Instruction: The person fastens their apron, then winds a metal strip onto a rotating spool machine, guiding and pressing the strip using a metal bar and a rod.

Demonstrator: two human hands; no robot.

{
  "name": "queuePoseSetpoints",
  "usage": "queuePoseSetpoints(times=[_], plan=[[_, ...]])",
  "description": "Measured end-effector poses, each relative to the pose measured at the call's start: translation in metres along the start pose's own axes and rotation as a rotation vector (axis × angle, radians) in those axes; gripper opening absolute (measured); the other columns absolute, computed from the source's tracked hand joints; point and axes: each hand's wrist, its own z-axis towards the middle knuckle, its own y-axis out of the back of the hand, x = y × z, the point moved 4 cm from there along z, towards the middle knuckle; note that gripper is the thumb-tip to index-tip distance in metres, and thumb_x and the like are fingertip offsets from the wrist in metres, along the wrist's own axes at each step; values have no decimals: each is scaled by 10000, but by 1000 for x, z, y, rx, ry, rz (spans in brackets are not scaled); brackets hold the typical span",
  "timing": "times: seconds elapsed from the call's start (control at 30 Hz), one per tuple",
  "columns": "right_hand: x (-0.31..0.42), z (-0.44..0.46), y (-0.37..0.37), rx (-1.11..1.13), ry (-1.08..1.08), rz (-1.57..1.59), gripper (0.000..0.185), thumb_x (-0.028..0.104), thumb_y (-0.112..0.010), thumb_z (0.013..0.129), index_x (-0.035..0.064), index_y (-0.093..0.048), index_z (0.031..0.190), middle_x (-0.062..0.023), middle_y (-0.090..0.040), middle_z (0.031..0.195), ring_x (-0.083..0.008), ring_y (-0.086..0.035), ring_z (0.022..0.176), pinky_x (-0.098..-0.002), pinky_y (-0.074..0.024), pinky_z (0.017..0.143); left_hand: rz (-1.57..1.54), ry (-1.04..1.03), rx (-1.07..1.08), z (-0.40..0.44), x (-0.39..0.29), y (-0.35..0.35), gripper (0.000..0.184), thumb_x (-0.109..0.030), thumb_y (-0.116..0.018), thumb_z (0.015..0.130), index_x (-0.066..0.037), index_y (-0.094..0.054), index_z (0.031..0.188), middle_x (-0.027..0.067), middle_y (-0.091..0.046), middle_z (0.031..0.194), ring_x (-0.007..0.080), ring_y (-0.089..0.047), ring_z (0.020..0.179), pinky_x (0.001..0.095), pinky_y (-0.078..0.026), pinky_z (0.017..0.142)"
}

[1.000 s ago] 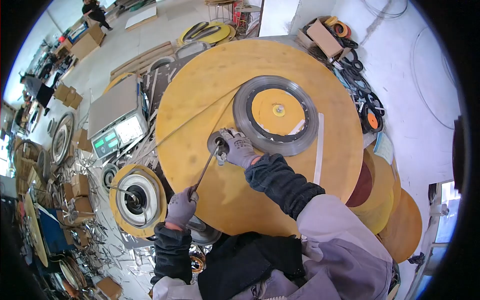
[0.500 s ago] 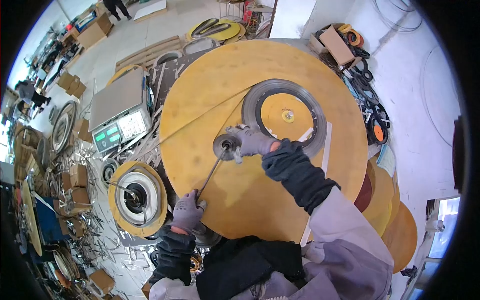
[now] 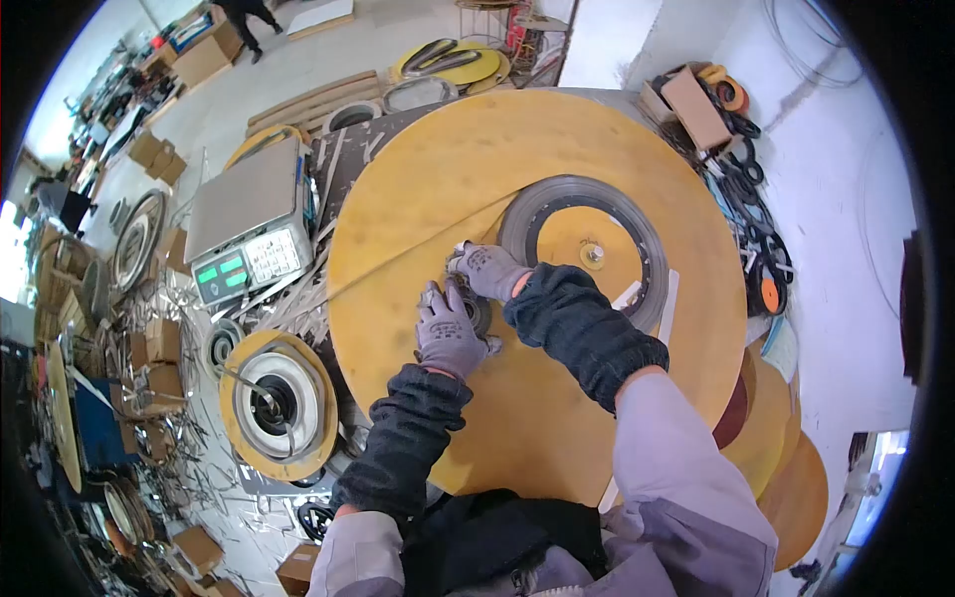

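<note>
On the large yellow disc, a small dark coil lies partly covered by my gloved hands. My left hand wraps its near left side, with the fingers pointing up and the thumb out to the right. At its upper side my right hand bends its fingers down, the fingertips partly hidden. To the right is a wide coil of dark grey strip, wound around a yellow centre plate. A thin strip runs from that wide coil across the disc towards the left.
A digital scale stands at the left. Below it sits a smaller yellow disc with a white ring. Metal strip scraps litter the floor. A box of rolls is at the back right. A person stands far off.
My left hand has left the thin metal rod and moved up and right onto the small coil. The rod no longer shows there. The camera view has shifted slightly.
</note>
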Motion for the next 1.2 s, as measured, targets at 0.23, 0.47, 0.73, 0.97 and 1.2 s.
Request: queuePoseSetpoints(times=[0.23, 0.47, 0.73, 0.97, 1.2], plan=[[-26, 18, -18, -85, 76, 193, 219, 113, -534, 768, 97, -659, 947, -164, -638, 828, -319, -631, 844, -403, -492, 742, -14, 50, 7, 13, 16, -19, 959, -501, -763, 592, 53, -368, 1268, 184, -468, 1239, 325, -448, 1150, 387, -388, 958], [-21, 8, 31, 79, -271, 422, 232, 154, -546, 777, 75, -641, 973, -165, -653, 912, -327, -619, 839, -406, -469, 738, -85, 45, 18, 7, 22, -12, 874, -466, -763, 598, 57, -422, 1210, 201, -474, 1191, 381, -455, 1108, 411, -412, 936], [45, -29, 3, -136, -85, 332, 355, 176, -588, 798, 69, -593, 1137, -186, -582, 1140, -339, -523, 1108, -392, -436, 925, -166, 71, -108, -53, 101, -6, 856, -420, -765, 586, 60, -404, 1195, 201, -463, 1170, 363, -440, 1109, 406, -357, 985], [135, -29, -40, -100, 46, 560, 432, 178, -593, 797, 30, -548, 1200, -203, -544, 1210, -345, -493, 1150, -390, -410, 967, -139, 23, -120, -97, 126, 1, 937, -457, -739, 579, 68, -377, 1265, 232, -431, 1251, 357, -437, 1131, 389, -368, 984], [185, -47, -50, -19, 21, 530, 416, 179, -598, 783, 1, -575, 1158, -195, -591, 1137, -342, -539, 1073, -376, -420, 937, -136, 1, -64, -142, 150, 1, 954, -457, -738, 584, 56, -366, 1297, 231, -419, 1272, 376, -436, 1128, 398, -396, 966]])
